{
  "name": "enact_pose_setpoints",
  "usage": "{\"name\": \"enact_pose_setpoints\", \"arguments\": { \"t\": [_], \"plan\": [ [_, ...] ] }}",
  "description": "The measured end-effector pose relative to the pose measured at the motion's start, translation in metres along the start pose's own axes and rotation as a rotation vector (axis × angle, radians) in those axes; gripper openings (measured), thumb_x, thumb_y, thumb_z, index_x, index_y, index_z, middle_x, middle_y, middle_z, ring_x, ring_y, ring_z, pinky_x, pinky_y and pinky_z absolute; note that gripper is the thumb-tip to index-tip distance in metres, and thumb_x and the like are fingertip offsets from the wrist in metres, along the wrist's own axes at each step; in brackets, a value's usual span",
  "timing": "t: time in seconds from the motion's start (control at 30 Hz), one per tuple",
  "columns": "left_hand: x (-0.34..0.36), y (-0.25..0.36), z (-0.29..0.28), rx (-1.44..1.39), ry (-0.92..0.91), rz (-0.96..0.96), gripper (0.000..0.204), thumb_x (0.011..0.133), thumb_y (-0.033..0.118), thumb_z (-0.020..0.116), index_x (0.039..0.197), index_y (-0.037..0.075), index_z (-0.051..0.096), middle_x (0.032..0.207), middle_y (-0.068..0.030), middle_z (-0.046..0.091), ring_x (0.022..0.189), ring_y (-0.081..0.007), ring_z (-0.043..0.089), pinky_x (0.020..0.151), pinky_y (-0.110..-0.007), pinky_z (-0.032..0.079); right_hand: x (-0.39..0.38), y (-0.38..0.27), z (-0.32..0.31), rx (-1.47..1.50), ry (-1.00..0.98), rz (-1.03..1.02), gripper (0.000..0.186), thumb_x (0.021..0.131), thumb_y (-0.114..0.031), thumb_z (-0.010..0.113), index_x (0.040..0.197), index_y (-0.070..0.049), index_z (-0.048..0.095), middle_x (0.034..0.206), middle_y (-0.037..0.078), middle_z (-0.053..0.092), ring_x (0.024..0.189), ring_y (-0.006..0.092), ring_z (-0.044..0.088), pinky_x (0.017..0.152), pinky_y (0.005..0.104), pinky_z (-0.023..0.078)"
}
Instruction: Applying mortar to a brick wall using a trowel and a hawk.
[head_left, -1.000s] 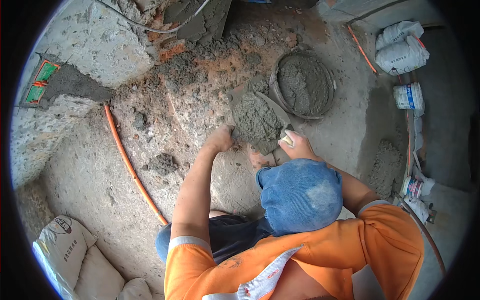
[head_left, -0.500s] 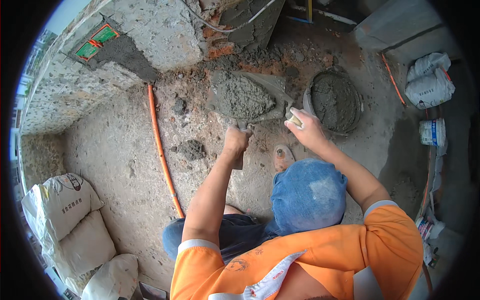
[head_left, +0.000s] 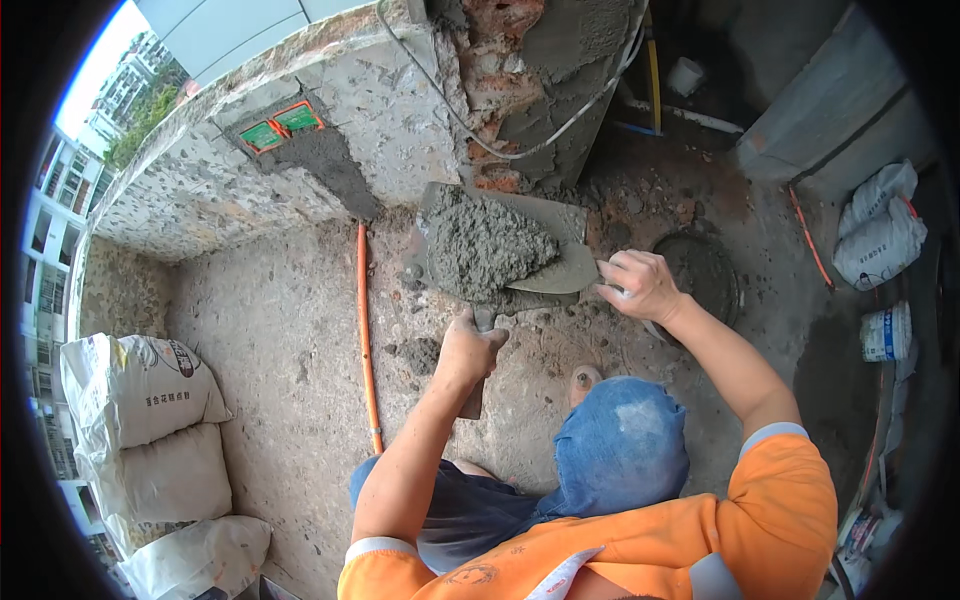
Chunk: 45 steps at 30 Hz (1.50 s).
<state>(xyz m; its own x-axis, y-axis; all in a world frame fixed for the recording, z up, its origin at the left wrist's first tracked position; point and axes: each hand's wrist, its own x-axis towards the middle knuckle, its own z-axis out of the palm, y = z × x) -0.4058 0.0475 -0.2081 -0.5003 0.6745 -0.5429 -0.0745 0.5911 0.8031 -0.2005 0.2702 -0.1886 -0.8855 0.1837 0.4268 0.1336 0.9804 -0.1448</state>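
Note:
My left hand (head_left: 471,351) is closed round the handle of a hawk (head_left: 563,216), a flat grey board carrying a heap of wet mortar (head_left: 487,240). The handle's dark end (head_left: 473,401) sticks out below my fist. In my closed right hand (head_left: 640,287) is a trowel (head_left: 560,272). Its pointed blade lies at the right side of the heap, its tip against the mortar. Behind my right wrist stands a round bucket (head_left: 700,275) of mortar, partly covered by the hand and forearm.
An orange conduit (head_left: 364,330) runs along the floor to my left. White sacks (head_left: 175,470) are stacked at the left, with another white sack (head_left: 880,225) far right. Ahead rises a rough wall (head_left: 400,110) with green boxes (head_left: 283,127); a grey cable (head_left: 530,154) hangs nearby.
The view has shifted, showing more of the wall. My right hand has brought the trowel from the hawk's right corner over the board, its blade now against the mortar. My left hand keeps its hold.

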Motion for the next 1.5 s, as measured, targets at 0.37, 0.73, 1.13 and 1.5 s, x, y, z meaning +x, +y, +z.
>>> {"name": "enact_pose_setpoints", "arguments": {
  "t": [0.37, 0.73, 1.13, 1.5],
  "plan": [
    [0.008, -0.007, 0.024, -0.102, 0.112, 0.171, 0.031, 0.079, 0.008, 0.071, 0.089, 0.005, 0.042, 0.062, -0.0032, 0.050, 0.042, -0.0126, 0.045, 0.038, -0.029, 0.038, 0.040, 0.023, -0.022, -0.188, 0.358, 0.035, 0.031, 0.063, -0.013, 0.077, 0.092, -0.009, 0.066, 0.084, 0.004, 0.058, 0.075, 0.0241, 0.060, 0.065, 0.0361, 0.050],
    [0.053, -0.010, 0.041, -0.133, 0.094, 0.008, 0.035, 0.077, 0.018, 0.073, 0.094, -0.002, 0.050, 0.066, -0.0111, 0.060, 0.047, -0.0195, 0.056, 0.043, -0.034, 0.046, 0.178, 0.098, -0.112, -0.054, 0.339, 0.013, 0.034, 0.083, -0.033, 0.072, 0.098, -0.003, 0.067, 0.079, 0.014, 0.068, 0.074, 0.0302, 0.068, 0.065, 0.0364, 0.053],
    [0.104, -0.016, 0.064, -0.232, 0.043, -0.021, 0.036, 0.078, 0.011, 0.071, 0.105, 0.000, 0.050, 0.061, -0.0068, 0.056, 0.045, -0.0180, 0.054, 0.040, -0.034, 0.043, 0.281, 0.155, -0.236, -0.077, -0.100, 0.279, 0.046, 0.093, -0.049, 0.056, 0.093, -0.004, 0.067, 0.058, 0.004, 0.051, 0.045, 0.0110, 0.047, 0.045, 0.0277, 0.039],
    [0.098, -0.029, 0.053, -0.146, 0.068, -0.046, 0.036, 0.076, 0.012, 0.073, 0.104, -0.003, 0.056, 0.071, -0.0131, 0.064, 0.051, -0.0209, 0.060, 0.046, -0.035, 0.048, 0.134, 0.066, -0.141, -0.026, 0.432, 0.230, 0.028, 0.087, -0.028, 0.068, 0.097, -0.002, 0.066, 0.082, 0.015, 0.066, 0.073, 0.0298, 0.065, 0.065, 0.0347, 0.051]
  ]
}}
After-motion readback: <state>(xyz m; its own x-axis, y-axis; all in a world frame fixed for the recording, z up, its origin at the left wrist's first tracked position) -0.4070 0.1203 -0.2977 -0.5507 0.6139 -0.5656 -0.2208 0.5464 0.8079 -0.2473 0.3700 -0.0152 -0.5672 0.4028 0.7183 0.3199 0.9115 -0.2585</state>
